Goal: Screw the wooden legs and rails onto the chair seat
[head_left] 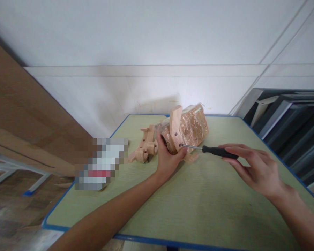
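Note:
My left hand (167, 157) is wrapped round the lower left side of a wooden block covered in clear plastic film (195, 127). A pale wooden bracket (176, 125) with two dark holes lies against the block's near face. In my right hand (256, 167), the thumb and fingers pinch the black handle of a screwdriver (217, 151). Its metal shaft points left, with the tip at the bracket's lower hole. Whether a screw sits in that hole is too small to tell. Just left of my left hand lies a wooden piece with round wheel-like parts (145, 144).
The light green table (199, 209) has a blue edge and stands against a white wall (157, 35). A blurred-out white packet (104, 164) lies at its left side. Dark flat panels (295, 122) lean at the right, and a large cardboard box (28, 104) stands at the left.

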Demonstrator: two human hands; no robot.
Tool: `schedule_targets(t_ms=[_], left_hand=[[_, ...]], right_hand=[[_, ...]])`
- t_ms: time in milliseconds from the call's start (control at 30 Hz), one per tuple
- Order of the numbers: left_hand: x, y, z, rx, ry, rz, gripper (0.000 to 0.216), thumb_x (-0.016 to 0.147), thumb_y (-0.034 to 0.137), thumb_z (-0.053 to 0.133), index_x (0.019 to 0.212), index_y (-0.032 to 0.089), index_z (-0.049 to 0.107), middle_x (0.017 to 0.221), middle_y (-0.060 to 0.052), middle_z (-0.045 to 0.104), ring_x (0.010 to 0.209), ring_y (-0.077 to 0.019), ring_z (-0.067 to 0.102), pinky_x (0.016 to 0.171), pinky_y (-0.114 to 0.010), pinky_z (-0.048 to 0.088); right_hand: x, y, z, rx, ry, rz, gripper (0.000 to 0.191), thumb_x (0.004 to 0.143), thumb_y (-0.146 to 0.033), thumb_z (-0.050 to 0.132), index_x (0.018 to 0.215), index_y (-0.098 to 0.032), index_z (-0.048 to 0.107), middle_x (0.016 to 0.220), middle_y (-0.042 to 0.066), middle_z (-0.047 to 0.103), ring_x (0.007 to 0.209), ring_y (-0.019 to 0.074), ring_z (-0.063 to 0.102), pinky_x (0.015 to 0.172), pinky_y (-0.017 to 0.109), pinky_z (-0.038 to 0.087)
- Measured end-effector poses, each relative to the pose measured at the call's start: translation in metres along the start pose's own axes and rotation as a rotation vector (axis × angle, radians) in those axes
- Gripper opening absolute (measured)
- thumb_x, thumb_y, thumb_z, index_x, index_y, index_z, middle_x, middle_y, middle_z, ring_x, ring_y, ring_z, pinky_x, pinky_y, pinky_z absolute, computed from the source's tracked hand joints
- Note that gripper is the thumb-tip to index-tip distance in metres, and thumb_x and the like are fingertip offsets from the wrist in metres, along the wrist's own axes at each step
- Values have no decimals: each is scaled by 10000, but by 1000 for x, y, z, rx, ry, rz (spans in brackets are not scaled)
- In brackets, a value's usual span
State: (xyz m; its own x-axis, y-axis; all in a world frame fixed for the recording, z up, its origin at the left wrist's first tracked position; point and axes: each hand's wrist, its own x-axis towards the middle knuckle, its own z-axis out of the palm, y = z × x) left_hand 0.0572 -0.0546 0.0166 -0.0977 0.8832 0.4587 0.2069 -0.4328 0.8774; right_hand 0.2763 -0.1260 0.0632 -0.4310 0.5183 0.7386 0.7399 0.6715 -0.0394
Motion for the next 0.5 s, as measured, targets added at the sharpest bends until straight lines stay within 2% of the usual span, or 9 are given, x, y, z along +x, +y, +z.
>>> schedule_targets(t_ms=[367, 500], left_hand=[[0, -1, 1, 5, -3, 19, 1005, 618, 232, 728, 1390, 278, 86, 1361, -90, 403, 1227, -225, 432, 1017, -357, 370], [0, 0, 1, -8, -9, 12, 1002, 617, 223, 727, 1387, 280, 89, 1373, -92, 385, 1235, -234, 421, 1014, -372, 371]], right_hand=[[2, -3, -1, -148, 19, -19, 183, 808, -252, 592, 955, -170, 521, 791, 33, 685, 621, 126, 642, 557, 220, 476], [3, -4, -2, -179, 3, -12, 216, 815, -355, 561, 895, -157, 532, 670, 18, 667, 525, 108, 608, 522, 208, 444]])
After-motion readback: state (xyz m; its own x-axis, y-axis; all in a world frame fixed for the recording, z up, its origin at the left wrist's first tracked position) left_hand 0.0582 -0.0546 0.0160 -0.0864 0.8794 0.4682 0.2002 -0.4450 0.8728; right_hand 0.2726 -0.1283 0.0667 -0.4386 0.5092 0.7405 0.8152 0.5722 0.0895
